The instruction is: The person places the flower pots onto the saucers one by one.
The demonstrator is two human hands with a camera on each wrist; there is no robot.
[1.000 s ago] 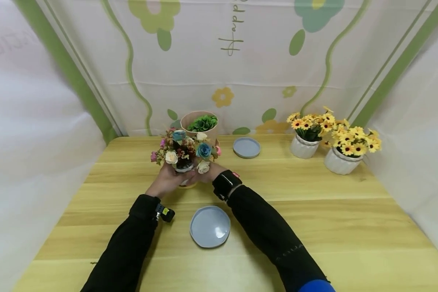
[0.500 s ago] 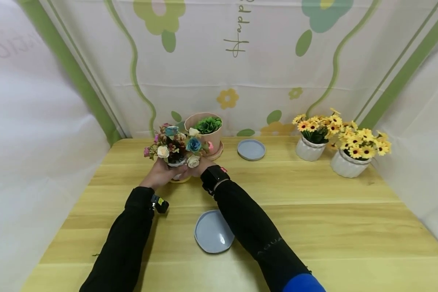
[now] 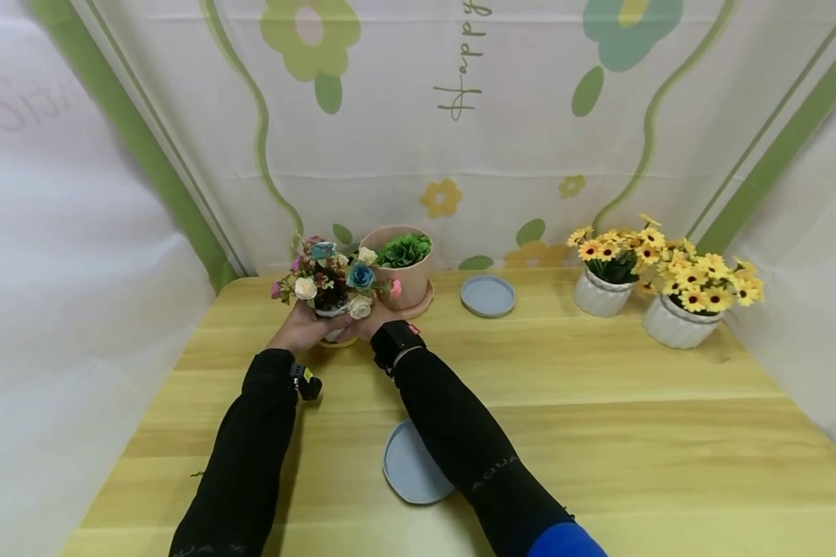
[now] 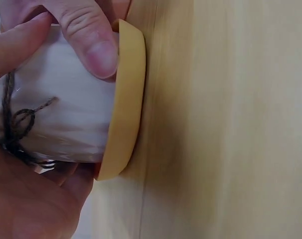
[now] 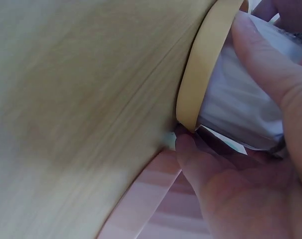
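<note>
A white pot (image 4: 76, 109) with dark twine tied in a bow sits in a yellow saucer (image 4: 128, 99), low on the wooden table. Mixed artificial roses (image 3: 330, 271) in blue, cream and pink fill it. My left hand (image 3: 303, 327) grips the pot from the left, its palm (image 4: 31, 204) along the side. From the right, my right hand (image 3: 371, 319) holds it, with the thumb (image 5: 258, 57) reaching down to the saucer rim and fingertips (image 5: 188, 144) at the saucer's far edge. A pink pot (image 3: 407, 285) with a green plant stands just right of the roses.
Under the pink pot is a pink saucer (image 5: 141, 199). A small blue-grey plate (image 3: 488, 296) lies at the back; a larger one (image 3: 411, 464) is partly hidden by my right sleeve. Two white pots of yellow daisies (image 3: 602, 294) (image 3: 679, 323) stand at the right. A printed cloth (image 3: 390, 139) hangs behind.
Both hands have carried the rose pot leftward, from in front of the pink pot to its left side. My right forearm now covers part of the larger plate. The head view has shifted slightly.
</note>
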